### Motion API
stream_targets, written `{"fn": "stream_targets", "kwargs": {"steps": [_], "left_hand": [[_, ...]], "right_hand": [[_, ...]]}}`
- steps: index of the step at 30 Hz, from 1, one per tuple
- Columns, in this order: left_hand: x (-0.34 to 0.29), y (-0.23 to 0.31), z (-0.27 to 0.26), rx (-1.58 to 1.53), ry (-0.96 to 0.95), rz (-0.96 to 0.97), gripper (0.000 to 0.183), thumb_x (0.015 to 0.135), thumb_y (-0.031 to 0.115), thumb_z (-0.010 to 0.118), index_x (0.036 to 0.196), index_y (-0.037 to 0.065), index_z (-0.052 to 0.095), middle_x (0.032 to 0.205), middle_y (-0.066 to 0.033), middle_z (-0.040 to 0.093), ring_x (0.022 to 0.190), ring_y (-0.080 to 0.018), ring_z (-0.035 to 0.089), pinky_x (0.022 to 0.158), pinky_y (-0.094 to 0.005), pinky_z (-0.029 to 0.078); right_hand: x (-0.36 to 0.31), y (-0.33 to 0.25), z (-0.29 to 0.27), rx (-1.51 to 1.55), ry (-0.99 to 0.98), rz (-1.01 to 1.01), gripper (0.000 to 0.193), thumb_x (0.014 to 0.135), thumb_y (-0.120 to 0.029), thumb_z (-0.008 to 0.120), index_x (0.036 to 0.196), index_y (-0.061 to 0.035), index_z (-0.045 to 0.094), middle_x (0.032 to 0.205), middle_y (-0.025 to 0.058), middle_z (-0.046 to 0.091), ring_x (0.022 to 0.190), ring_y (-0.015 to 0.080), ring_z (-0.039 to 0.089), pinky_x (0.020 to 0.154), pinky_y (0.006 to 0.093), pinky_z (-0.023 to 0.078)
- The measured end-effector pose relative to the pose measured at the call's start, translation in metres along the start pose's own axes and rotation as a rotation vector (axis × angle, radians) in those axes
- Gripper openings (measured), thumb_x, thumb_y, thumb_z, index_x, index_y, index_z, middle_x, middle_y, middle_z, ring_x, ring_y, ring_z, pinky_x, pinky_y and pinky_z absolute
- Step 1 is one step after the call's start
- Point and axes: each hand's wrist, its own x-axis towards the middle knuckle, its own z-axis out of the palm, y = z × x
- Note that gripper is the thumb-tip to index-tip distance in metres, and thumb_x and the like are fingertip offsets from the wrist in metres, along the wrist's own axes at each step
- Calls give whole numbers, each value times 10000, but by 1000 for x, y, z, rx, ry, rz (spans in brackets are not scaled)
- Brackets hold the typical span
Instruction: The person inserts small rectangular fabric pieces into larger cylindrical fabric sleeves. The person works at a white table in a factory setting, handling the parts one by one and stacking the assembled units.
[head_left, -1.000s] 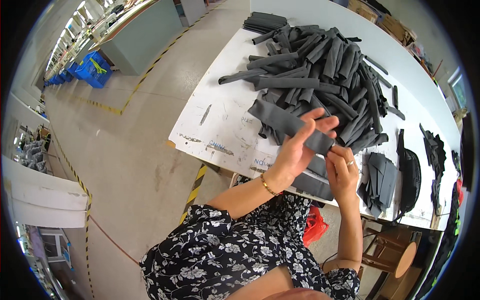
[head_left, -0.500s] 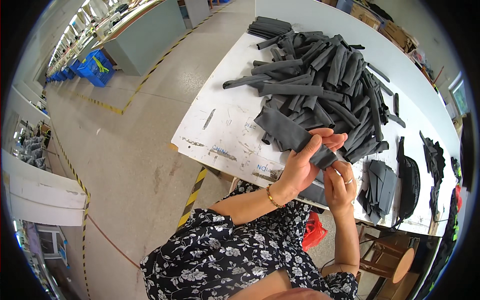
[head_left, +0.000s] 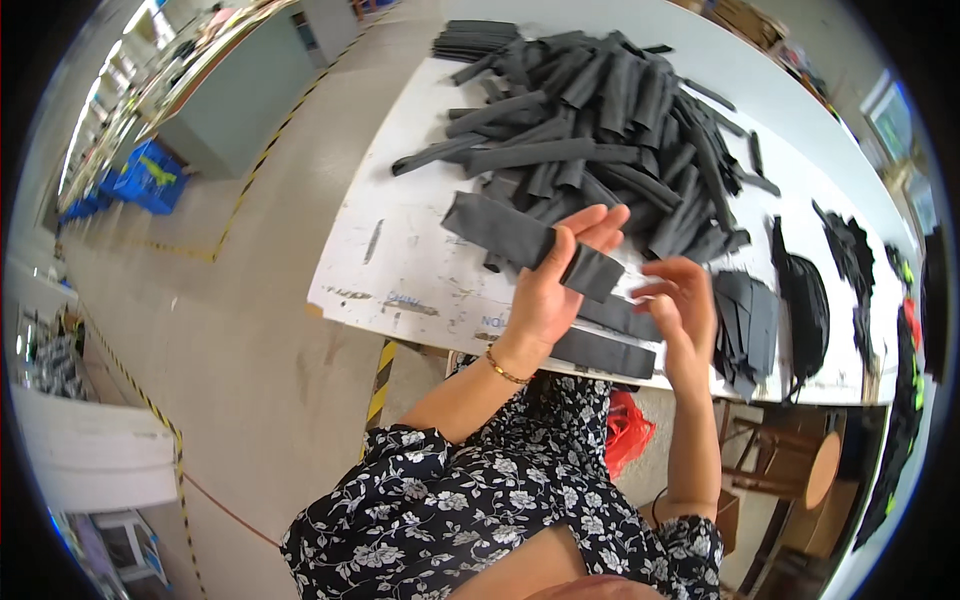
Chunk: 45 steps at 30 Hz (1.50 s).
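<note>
My left hand has its thumb across a flat dark grey fabric strip and grips it from beneath, its fingertips showing past the far edge. The strip slants over the table, and its lower right end sticks out past my thumb. To the right, my right hand is apart from the strip, fingers loosely bent and spread, with nothing visible in them. Below both hands, more flat grey strips lie along the table's near edge. Beyond the hands a big heap of curled dark grey fabric pieces covers the table.
A neat stack of grey pieces sits at the white table's far left. On the right lie flat grey pieces, a black mesh-like item and black scraps. A wooden stool stands below, near a red plastic bag.
My right hand has let go of the strip's lower end and opened away from it. The strip stays in my left hand. The whole view has shifted, with the table now further left.
</note>
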Motion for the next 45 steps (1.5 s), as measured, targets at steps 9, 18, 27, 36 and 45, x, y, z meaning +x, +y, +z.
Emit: {"fn": "stream_targets", "kwargs": {"steps": [9, 18, 27, 36, 45], "left_hand": [[3, 2, 0, 24, -194, -64, 420, 1014, 372, 550, 1287, 64, 633, 1596, -146, 320, 1489, -235, 264, 1149, -469, 334], [3, 2, -8, 98, -78, 18, 588, 975, 479, 570, 1441, 131, 487, 1452, -152, 488, 1400, -326, 407, 1104, -547, 411], [-18, 28, -53, 180, 271, 123, 135, 931, 98, 689, 1013, -9, 678, 975, -120, 717, 886, -236, 715, 769, -356, 629], [-21, 40, -48, 234, 259, 126, 251, 1014, 189, 579, 1144, -18, 633, 968, -146, 718, 895, -251, 717, 785, -383, 628], [-15, 46, -36, 558, 277, 18, 217, 936, 155, 702, 1016, -46, 699, 885, -92, 709, 844, -139, 689, 724, -296, 622]], "right_hand": [[-3, 10, 23, -29, 187, 26, 149, 926, -121, 720, 896, 12, 658, 796, 19, 669, 725, 77, 600, 663, 226, 491], [-6, 28, 20, 51, 162, 102, 106, 909, -40, 707, 968, 28, 651, 759, 40, 664, 706, 95, 623, 674, 238, 504], [-14, 35, -4, -94, 167, -27, 66, 888, 2, 713, 876, 7, 648, 747, 18, 655, 701, 69, 589, 661, 213, 453], [-17, 38, -10, -66, 140, 49, 114, 888, -44, 737, 860, -8, 632, 747, 35, 661, 702, 91, 600, 681, 236, 470], [-15, 41, -20, -5, 100, 109, 106, 885, -58, 740, 903, 1, 654, 798, 54, 677, 719, 110, 617, 686, 248, 483]]}}
